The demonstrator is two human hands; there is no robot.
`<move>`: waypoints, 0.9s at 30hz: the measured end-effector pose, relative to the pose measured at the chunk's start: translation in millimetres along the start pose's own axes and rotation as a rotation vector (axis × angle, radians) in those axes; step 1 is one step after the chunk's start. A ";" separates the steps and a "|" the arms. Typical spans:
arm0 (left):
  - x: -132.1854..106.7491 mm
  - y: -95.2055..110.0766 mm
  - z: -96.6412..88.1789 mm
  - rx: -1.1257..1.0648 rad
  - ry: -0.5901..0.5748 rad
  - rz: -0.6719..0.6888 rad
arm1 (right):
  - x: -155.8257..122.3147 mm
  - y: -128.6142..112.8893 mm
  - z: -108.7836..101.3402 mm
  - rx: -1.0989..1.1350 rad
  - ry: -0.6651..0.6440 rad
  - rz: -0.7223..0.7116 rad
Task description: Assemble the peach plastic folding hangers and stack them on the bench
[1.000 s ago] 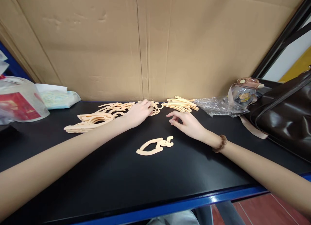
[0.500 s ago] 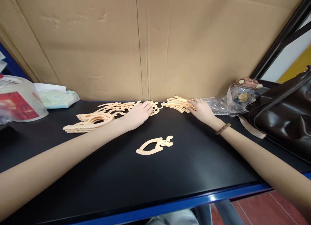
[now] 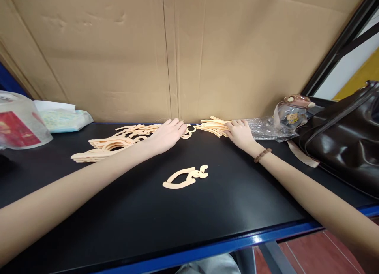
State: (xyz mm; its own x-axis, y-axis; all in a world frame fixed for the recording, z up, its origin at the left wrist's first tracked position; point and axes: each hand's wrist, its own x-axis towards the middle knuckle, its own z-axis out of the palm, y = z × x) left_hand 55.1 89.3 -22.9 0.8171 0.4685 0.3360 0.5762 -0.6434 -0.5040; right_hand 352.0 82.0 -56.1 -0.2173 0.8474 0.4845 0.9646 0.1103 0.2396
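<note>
My left hand [image 3: 167,135] lies palm down at the right end of a long pile of pale peach plastic hangers [image 3: 112,141], its fingers laid over the hook ends. My right hand [image 3: 240,132], with a bead bracelet on the wrist, rests on a smaller stack of hanger pieces [image 3: 211,126] near the cardboard wall, the fingers curled on the stack's right end. A single small hanger [image 3: 185,177] lies alone on the black tabletop [image 3: 148,222], nearer to me than both hands.
A cardboard sheet [image 3: 177,53] stands behind the table. At the left lie a clear bag with red print [image 3: 17,128] and a tissue pack [image 3: 62,119]. At the right are crumpled plastic wrap [image 3: 266,128], a small clear pouch [image 3: 291,112] and a dark brown leather bag [image 3: 346,136].
My right hand moved from the middle of the table back and right onto the small stack of hanger pieces. My left hand stayed on the long pile.
</note>
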 end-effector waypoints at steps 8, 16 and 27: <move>-37.4 34.2 -31.7 -0.447 -0.005 -0.022 | 0.6 -1.7 0.5 0.040 -0.014 0.052; -61.3 49.1 -49.9 -0.689 -0.200 -0.090 | 1.4 -2.3 -3.5 0.136 -0.005 0.107; -61.7 65.1 -52.7 -0.808 -0.109 0.033 | -3.7 -1.0 0.0 0.223 -0.027 0.083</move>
State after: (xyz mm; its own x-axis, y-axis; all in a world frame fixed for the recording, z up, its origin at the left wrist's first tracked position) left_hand 43.2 -13.3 -34.6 0.8511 0.4716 0.2309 0.4227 -0.8762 0.2314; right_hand 351.8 78.7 -58.2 -0.1350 0.8717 0.4710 0.9887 0.1496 0.0065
